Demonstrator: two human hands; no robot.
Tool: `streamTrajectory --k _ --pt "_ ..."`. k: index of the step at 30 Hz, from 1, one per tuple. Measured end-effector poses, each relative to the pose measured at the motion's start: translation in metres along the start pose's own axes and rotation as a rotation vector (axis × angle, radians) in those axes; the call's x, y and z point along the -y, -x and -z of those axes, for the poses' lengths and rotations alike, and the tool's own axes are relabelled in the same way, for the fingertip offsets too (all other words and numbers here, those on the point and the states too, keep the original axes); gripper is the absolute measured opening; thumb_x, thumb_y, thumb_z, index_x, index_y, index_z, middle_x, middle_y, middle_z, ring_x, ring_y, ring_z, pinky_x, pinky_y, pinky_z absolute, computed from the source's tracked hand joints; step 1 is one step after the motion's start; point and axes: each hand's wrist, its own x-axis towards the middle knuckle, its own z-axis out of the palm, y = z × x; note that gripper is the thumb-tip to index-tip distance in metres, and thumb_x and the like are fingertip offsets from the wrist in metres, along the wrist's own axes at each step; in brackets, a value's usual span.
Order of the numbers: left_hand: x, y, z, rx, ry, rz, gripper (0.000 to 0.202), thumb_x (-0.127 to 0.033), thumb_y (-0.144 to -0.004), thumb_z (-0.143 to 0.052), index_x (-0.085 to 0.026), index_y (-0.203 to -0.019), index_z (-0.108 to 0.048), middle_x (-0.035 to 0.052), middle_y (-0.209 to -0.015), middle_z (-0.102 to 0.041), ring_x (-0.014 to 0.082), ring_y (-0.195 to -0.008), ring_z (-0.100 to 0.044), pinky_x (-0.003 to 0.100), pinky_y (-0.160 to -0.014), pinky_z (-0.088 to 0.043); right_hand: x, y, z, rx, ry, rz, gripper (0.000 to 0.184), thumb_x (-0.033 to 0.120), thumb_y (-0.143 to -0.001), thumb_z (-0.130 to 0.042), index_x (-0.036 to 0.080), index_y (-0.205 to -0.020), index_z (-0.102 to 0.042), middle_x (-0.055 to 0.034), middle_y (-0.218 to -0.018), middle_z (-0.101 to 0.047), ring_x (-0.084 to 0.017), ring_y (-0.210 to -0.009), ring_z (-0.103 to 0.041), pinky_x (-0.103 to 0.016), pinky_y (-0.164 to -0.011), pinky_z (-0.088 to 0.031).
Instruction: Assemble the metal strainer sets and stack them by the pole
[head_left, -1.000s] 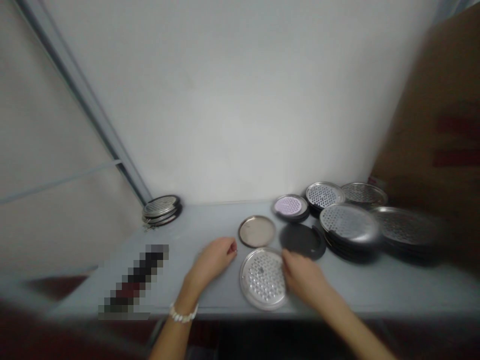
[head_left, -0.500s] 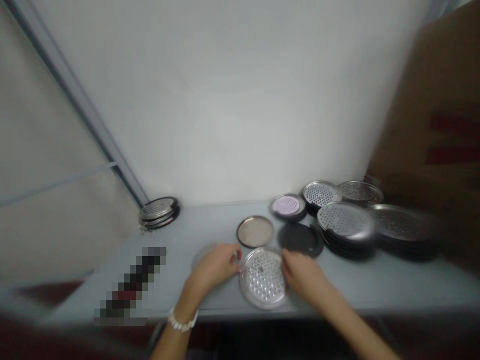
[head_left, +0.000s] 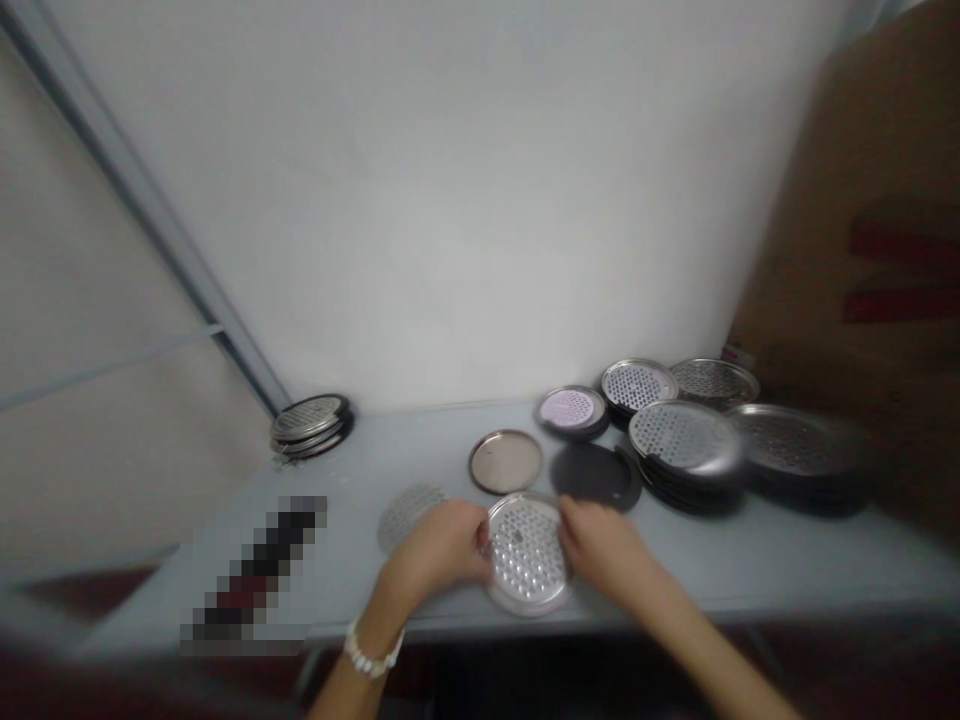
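A round metal disc with raised grater-like holes (head_left: 527, 555) is at the front of the table. My left hand (head_left: 448, 545), with a pale beaded bracelet at the wrist, is closed on its left rim. The fingers of my right hand (head_left: 606, 548) pinch the opposite edge. Partly covered by my left hand lies a flat perforated disc (head_left: 407, 512). Just behind the grater disc is a plain round metal plate (head_left: 506, 462). Beside that plate, to the right, lies a black round base (head_left: 592, 478).
Stacks of grater discs with black bases (head_left: 686, 440) stand at the right, next to a large cardboard box (head_left: 862, 260). Another small stack (head_left: 311, 420) sits at the back left. A pixelated dark patch (head_left: 259, 570) covers something on the left. A white wall (head_left: 465, 230) rises behind the table.
My left hand has come right, from beside the grater disc onto its left rim. More of the perforated disc beneath that hand shows. My right hand stays on the right edge.
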Motion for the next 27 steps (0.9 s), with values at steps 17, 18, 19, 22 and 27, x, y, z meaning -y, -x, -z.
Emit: streamTrajectory --k 17,18,19,22,27 --pt "0.035 0.0 0.009 -0.152 -0.034 0.013 0.014 -0.018 -0.088 -0.055 -0.021 -0.09 -0.068 0.007 -0.095 -0.075 0.0214 -0.09 -0.067 0.028 -0.079 -0.043 -0.006 0.0 0.0 0.006 -0.035 0.025 0.018 0.023 -0.102 -0.046 0.019 -0.106 -0.063 -0.0135 -0.105 -0.076 -0.031 -0.095 -0.073 -0.032 -0.07 -0.042" --pt "0.038 0.0 0.009 -0.155 -0.026 0.012 0.014 -0.017 -0.088 -0.055 -0.021 -0.089 -0.068 0.0069 -0.095 -0.075 0.0209 -0.089 -0.067 0.027 -0.078 -0.043 -0.006 0.0 0.0 0.007 -0.036 0.026 0.018 0.023 -0.101 -0.046 0.019 -0.106 -0.063 -0.0134 -0.105 -0.076 -0.031 -0.095 -0.073 -0.032 -0.07 -0.042" --pt "0.041 0.0 0.009 -0.159 -0.019 0.011 0.014 -0.016 -0.088 -0.054 -0.021 -0.088 -0.068 0.0069 -0.095 -0.075 0.0206 -0.088 -0.067 0.027 -0.077 -0.043 -0.006 0.0 0.0 0.008 -0.039 0.028 0.018 0.023 -0.101 -0.047 0.019 -0.107 -0.064 -0.0134 -0.105 -0.076 -0.031 -0.096 -0.073 -0.032 -0.07 -0.042" --pt "0.046 0.0 0.009 -0.169 -0.006 0.008 0.014 -0.015 -0.087 -0.053 -0.02 -0.087 -0.067 0.007 -0.094 -0.075 0.0201 -0.086 -0.067 0.026 -0.075 -0.044 -0.006 0.0 0.0 0.013 -0.041 0.025 0.018 0.023 -0.101 -0.047 0.018 -0.107 -0.064 -0.0133 -0.105 -0.075 -0.031 -0.096 -0.073 -0.032 -0.071 -0.042" --pt "0.049 0.0 0.008 -0.173 0.012 -0.007 0.014 -0.015 -0.085 -0.054 -0.02 -0.087 -0.067 0.0058 -0.091 -0.075 0.0196 -0.084 -0.066 0.026 -0.075 -0.044 -0.005 0.001 0.002 0.016 -0.04 0.02 0.019 0.024 -0.102 -0.047 0.018 -0.108 -0.063 -0.0138 -0.106 -0.075 -0.031 -0.096 -0.073 -0.032 -0.07 -0.041"
